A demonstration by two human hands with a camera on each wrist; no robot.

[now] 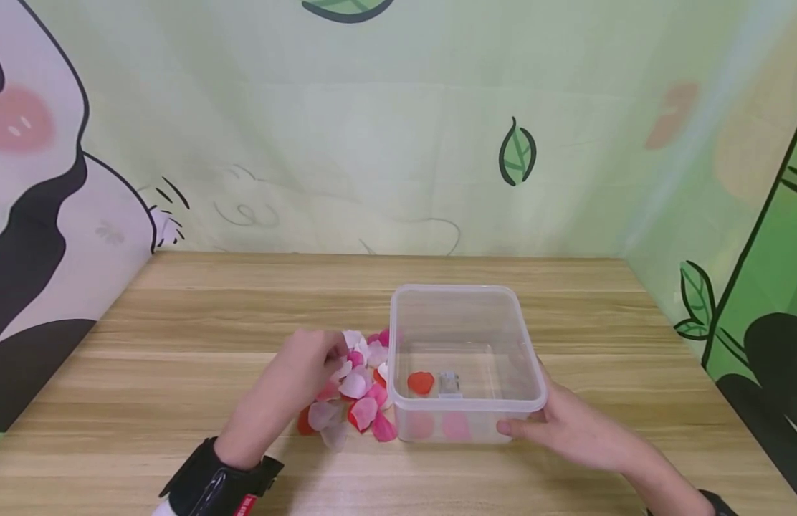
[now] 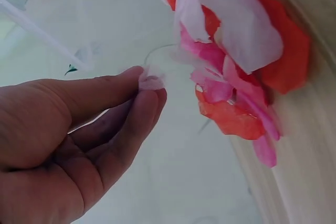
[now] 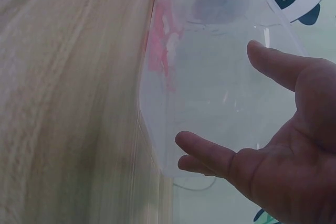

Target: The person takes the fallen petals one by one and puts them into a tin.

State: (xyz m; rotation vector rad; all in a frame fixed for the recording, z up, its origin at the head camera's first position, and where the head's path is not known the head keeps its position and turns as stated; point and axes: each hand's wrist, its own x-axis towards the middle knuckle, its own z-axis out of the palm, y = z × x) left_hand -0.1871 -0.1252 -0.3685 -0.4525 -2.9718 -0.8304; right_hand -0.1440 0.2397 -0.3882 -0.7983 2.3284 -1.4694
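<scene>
In the head view my left hand (image 1: 308, 362) hovers at the left side of a heap of artificial petals (image 1: 356, 383) in pink, white and red. Between its thumb and fingertips it pinches a pale petal (image 2: 151, 82), mostly covered by the fingers. A clear plastic box (image 1: 466, 423) without a lid stands just right of the heap. My right hand (image 1: 579, 423) rests against the box's right side, thumb near the front corner, with fingers spread and fairly straight in the right wrist view. Inside the box lie a red petal (image 1: 421, 383) and pinkish petals seen through the front wall.
A small clear piece (image 1: 449, 384) shows in the box; its kind is unclear. Everything stands on a wood-grain table (image 1: 244, 287). Behind it hangs a pale green cloth backdrop (image 1: 373, 143) printed with leaves and a panda.
</scene>
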